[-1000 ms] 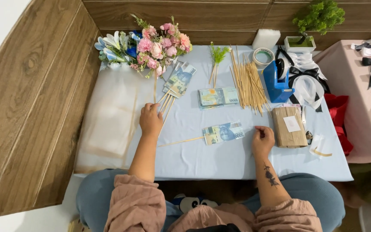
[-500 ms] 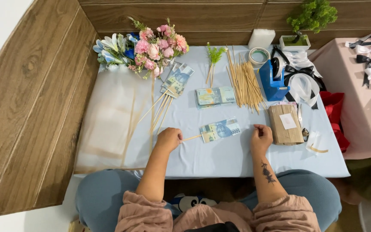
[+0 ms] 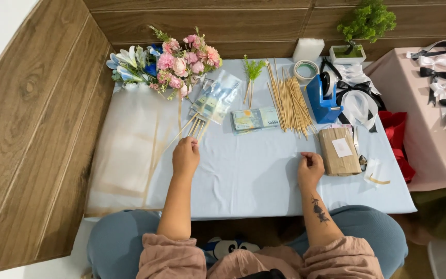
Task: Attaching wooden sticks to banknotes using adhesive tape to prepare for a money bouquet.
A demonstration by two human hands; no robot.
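Observation:
My left hand (image 3: 186, 155) lies on the light blue tablecloth (image 3: 249, 175), fingers curled over the lower ends of a fan of thin wooden sticks (image 3: 196, 129). The sticks carry banknotes in clear sleeves (image 3: 217, 97), pointing up toward a pink and blue flower bunch (image 3: 174, 61). My right hand (image 3: 310, 168) rests as a loose fist with nothing in it, just left of a wooden block with a white label (image 3: 338, 151). A flat stack of banknotes (image 3: 255, 119) lies between my hands, farther back.
A pile of bamboo skewers (image 3: 289, 101), a blue tape dispenser (image 3: 322, 98), a tape roll (image 3: 305, 70) and black and white ribbons (image 3: 360, 101) crowd the back right. Translucent wrapping sheets (image 3: 130, 144) cover the left. A pink side table (image 3: 434, 119) stands on the right.
The banknote on a stick that lay mid-table is gone from there. My left hand reached it, then moved up-left to the fan of sticks. My right hand stayed put.

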